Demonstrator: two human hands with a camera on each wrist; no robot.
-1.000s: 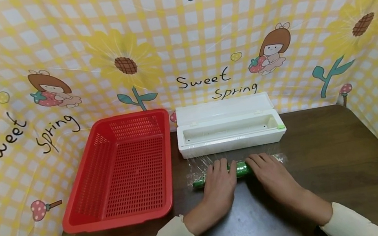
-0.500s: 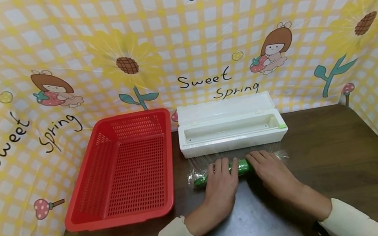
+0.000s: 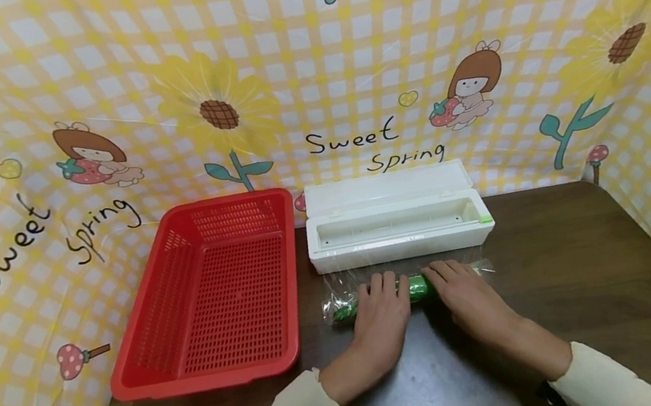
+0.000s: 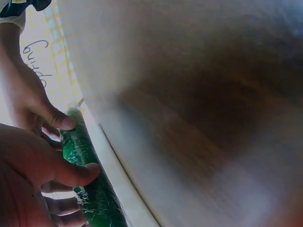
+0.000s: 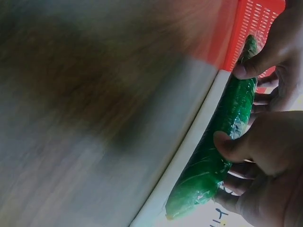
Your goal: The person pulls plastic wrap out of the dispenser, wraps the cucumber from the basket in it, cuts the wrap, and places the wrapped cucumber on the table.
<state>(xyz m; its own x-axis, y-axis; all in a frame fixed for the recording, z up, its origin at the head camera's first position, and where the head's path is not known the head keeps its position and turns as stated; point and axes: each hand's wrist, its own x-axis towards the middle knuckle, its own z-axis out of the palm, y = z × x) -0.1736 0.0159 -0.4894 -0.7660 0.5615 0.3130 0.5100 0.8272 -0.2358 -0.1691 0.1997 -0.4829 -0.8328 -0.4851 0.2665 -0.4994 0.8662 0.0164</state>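
Observation:
A green cucumber [image 3: 418, 288] lies crosswise in front of the white cling film dispenser [image 3: 397, 250], wrapped in clear cling film [image 3: 331, 298]. The film stretches from the dispenser's front edge to the cucumber and sticks out past both ends. My left hand [image 3: 379, 315] grips the cucumber left of its middle, my right hand [image 3: 468, 297] further right. In the left wrist view, thumbs press the near side of the cucumber [image 4: 102, 203] while fingers curl round the far side. The right wrist view shows the same hold, with film creased over the cucumber [image 5: 236, 104].
A red perforated basket [image 3: 289, 294] stands left of the dispenser on the dark wooden table [image 3: 592, 274]. The dispenser's lid [image 3: 387, 187] is raised at the back. A checked yellow cloth [image 3: 325, 40] hangs behind and along the sides.
Both hands stay on the cucumber in nearly the same place. It has shifted barely, and the whole head view moved slightly.

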